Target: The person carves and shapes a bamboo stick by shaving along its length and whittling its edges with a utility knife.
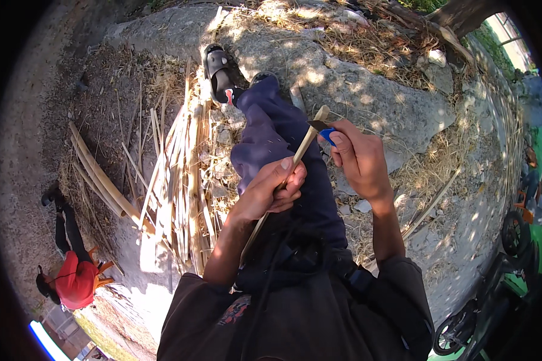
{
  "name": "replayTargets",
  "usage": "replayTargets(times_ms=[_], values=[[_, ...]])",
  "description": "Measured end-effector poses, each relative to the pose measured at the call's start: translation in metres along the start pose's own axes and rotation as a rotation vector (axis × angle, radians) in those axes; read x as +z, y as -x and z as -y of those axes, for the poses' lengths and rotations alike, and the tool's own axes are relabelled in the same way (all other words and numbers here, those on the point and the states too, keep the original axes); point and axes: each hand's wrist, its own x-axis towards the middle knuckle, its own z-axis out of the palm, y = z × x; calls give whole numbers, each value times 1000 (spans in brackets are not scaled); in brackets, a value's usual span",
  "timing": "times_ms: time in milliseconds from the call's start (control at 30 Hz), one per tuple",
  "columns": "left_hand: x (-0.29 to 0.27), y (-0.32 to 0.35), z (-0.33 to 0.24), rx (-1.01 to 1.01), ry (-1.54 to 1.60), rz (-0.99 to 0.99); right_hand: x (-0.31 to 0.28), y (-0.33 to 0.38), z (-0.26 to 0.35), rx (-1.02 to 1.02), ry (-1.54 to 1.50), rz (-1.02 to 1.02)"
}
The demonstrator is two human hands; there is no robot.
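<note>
My left hand (270, 188) is closed around a long, pale split stick (305, 144), which looks like bamboo or cane. The stick slants from beside my waist up over my legs, its tip pointing away from me. In my right hand (362, 161) is a small knife (327, 135) with a blue handle. Its dark blade lies across the stick close to the far tip. Thumb and fingers pinch the blue handle, hiding part of it. The lower part of the stick passes under my left palm and reappears against my dark clothing.
Left of my legs lies a heap of pale split strips (177, 162), with thicker curved pieces (96, 171) farther left. Rough rock (367, 108) and dry grass surround my outstretched legs. A person in red (77, 281) sits at far left. Motorcycles (488, 295) stand at right.
</note>
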Motion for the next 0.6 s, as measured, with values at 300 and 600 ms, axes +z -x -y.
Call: replayTargets(times_ms=[300,600], values=[[7,0,7,56,-172,-116,-6,-1,-2,-77,95,22],[12,-6,9,98,-281,-151,-26,-8,-12,119,-140,269]])
